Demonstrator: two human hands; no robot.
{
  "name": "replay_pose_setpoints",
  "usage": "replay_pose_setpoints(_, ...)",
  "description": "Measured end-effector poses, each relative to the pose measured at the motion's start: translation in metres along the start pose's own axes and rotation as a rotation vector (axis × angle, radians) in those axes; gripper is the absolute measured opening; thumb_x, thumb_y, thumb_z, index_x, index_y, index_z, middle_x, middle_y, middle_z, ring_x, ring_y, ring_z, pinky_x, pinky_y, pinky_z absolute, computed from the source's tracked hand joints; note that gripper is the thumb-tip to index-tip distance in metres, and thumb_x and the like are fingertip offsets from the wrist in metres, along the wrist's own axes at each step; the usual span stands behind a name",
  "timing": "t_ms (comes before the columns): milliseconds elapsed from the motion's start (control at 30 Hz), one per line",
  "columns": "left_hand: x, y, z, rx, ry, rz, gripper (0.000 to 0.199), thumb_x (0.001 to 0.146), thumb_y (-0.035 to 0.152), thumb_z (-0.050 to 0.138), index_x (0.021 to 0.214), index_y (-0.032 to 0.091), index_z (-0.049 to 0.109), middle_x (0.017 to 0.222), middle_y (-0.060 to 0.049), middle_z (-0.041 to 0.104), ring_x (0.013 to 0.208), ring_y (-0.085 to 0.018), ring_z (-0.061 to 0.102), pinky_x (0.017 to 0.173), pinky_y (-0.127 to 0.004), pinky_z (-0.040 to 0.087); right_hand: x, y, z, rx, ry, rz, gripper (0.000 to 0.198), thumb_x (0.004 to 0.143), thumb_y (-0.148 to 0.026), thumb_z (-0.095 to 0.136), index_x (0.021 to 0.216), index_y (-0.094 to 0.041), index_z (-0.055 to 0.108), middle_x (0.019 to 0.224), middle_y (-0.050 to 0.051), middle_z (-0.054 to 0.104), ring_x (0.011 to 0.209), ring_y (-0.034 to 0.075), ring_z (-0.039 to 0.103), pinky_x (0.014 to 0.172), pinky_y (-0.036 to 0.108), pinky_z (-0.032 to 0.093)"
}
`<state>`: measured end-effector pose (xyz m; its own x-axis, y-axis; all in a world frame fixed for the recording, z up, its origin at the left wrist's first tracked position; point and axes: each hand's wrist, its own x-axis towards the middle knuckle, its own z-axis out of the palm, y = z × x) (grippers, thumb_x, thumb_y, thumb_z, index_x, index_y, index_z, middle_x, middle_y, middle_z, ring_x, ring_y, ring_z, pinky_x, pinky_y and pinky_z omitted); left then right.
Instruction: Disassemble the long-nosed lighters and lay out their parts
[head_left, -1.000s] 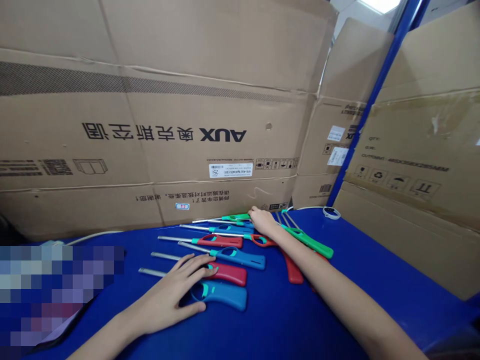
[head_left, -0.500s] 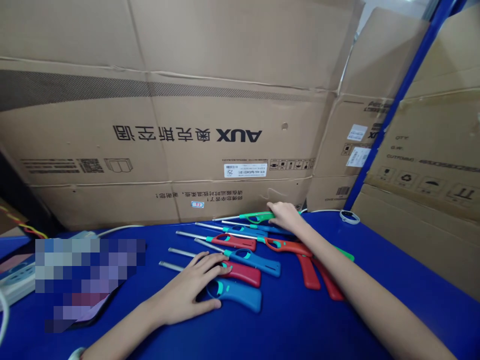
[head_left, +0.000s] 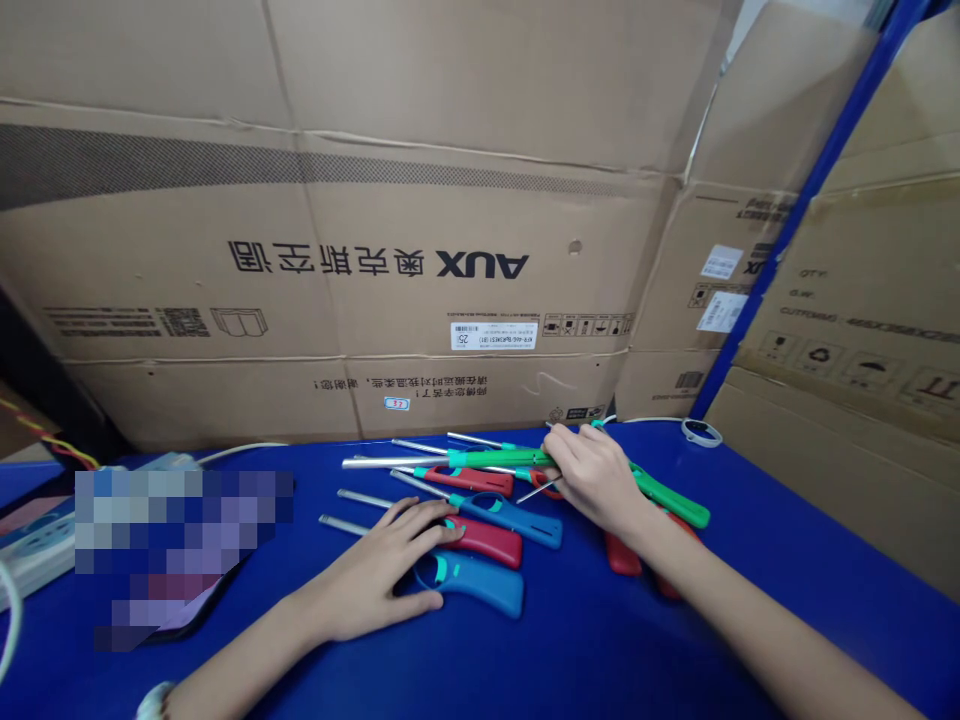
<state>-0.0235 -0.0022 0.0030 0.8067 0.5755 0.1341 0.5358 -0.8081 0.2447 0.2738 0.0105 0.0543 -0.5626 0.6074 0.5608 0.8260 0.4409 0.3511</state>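
Observation:
Several long-nosed lighters lie in a fanned row on a blue tabletop, their metal tubes mostly pointing left. My left hand [head_left: 375, 580] lies spread over the nearest blue lighter [head_left: 484, 583] and a red lighter [head_left: 491, 541], fingers apart. Behind these are another blue lighter [head_left: 517, 522] and a red lighter [head_left: 476, 482]. My right hand [head_left: 596, 475] is closed around a green lighter [head_left: 499, 458] above the row, its tube pointing left. Under and beside that hand a second green lighter [head_left: 675, 497] and red handles [head_left: 622, 555] show; the hand partly hides them.
A tall cardboard box [head_left: 375, 220] forms the back, with another cardboard box [head_left: 847, 400] at the right. A power strip [head_left: 41, 545] and a blurred-out flat device [head_left: 195, 550] lie at left. A white wristband-like loop [head_left: 701, 432] sits at back right.
My right hand has lifted the green lighter from the back of the row and brought it nearer, over the other lighters. My left hand stays in place.

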Motion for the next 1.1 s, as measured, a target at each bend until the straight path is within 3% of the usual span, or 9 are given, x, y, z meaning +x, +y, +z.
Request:
replay_pose_setpoints(100,-0.002,-0.001,0.002,0.002,0.017,0.013,0.060,0.089,0.048,0.055,0.141,0.032,0.031,0.147,-0.007,0.036,0.134,-0.031,0.032,0.109,-0.056,0.026,-0.002,-0.008,0.000,0.053,0.111,-0.051,0.019,0.092,-0.020,0.044,0.076,-0.018,0.054,0.071,0.004,0.057,0.061,0.018,0.046,0.062,0.029,0.027)
replay_pose_setpoints(200,-0.006,-0.002,0.007,-0.004,0.073,0.002,0.076,0.089,0.048,0.055,0.148,0.034,0.009,0.148,-0.008,0.033,0.134,-0.033,0.033,0.107,-0.057,0.029,-0.003,-0.018,0.004,0.134,0.197,-0.127,0.026,0.096,-0.024,0.042,0.073,-0.018,0.053,0.067,0.003,0.057,0.058,0.017,0.046,0.060,0.029,0.028)
replay_pose_setpoints(300,-0.007,0.000,0.010,-0.013,0.133,-0.005,0.094,0.087,0.050,0.057,0.147,0.032,-0.012,0.151,-0.011,0.028,0.135,-0.034,0.033,0.107,-0.059,0.028,-0.005,-0.026,0.010,0.208,0.197,-0.207,0.032,0.099,-0.028,0.037,0.075,-0.017,0.055,0.067,0.003,0.059,0.057,0.016,0.049,0.060,0.029,0.030)
replay_pose_setpoints(367,-0.006,0.003,0.008,-0.027,0.156,-0.023,0.099,0.085,0.051,0.059,0.147,0.029,-0.016,0.153,-0.012,0.023,0.137,-0.033,0.029,0.109,-0.059,0.025,-0.007,-0.029,0.013,0.309,0.165,-0.232,0.031,0.099,-0.032,0.038,0.080,-0.017,0.057,0.070,0.003,0.063,0.060,0.016,0.054,0.061,0.029,0.032)
replay_pose_setpoints(533,-0.005,0.001,0.008,-0.082,0.206,-0.034,0.089,0.086,0.051,0.058,0.148,0.029,-0.002,0.153,-0.013,0.020,0.138,-0.034,0.026,0.108,-0.061,0.024,-0.007,-0.019,0.016,0.637,0.061,-0.132,0.020,0.092,-0.038,0.055,0.095,-0.019,0.059,0.083,0.003,0.070,0.071,0.016,0.064,0.066,0.028,0.041)
replay_pose_setpoints(700,-0.007,-0.008,0.012,-0.251,0.302,0.032,0.079,0.087,0.058,0.053,0.145,0.028,0.008,0.154,-0.016,0.017,0.139,-0.033,0.022,0.105,-0.056,0.034,-0.007,-0.009,0.010,0.676,0.097,-0.110,0.016,0.089,-0.033,0.059,0.098,-0.019,0.059,0.088,0.005,0.070,0.075,0.017,0.065,0.067,0.029,0.045)
replay_pose_setpoints(900,-0.004,-0.006,0.007,-0.245,0.448,0.171,0.055,0.095,0.048,0.044,0.138,0.027,0.018,0.151,-0.019,0.021,0.138,-0.033,0.025,0.104,-0.062,0.028,-0.009,-0.020,-0.004,0.505,0.385,-0.235,0.007,0.092,-0.014,0.051,0.094,-0.016,0.058,0.084,0.007,0.068,0.076,0.015,0.063,0.060,0.027,0.041)
replay_pose_setpoints(1000,-0.004,-0.008,0.007,-0.245,0.553,0.257,0.049,0.097,0.041,0.045,0.137,0.026,0.021,0.148,-0.020,0.029,0.135,-0.033,0.032,0.101,-0.061,0.033,-0.010,-0.025,-0.014,0.332,0.550,-0.391,0.018,0.091,-0.006,0.044,0.087,-0.013,0.060,0.078,0.009,0.068,0.064,0.014,0.059,0.052,0.028,0.036)
replay_pose_setpoints(1100,-0.007,-0.009,0.007,-0.170,0.696,0.371,0.040,0.099,0.026,0.042,0.136,0.025,0.028,0.136,-0.017,0.046,0.125,-0.029,0.047,0.094,-0.053,0.043,-0.011,-0.028,-0.021,0.275,0.605,-0.493,0.019,0.088,-0.005,0.045,0.079,-0.011,0.061,0.074,0.012,0.069,0.055,0.014,0.056,0.047,0.029,0.035)
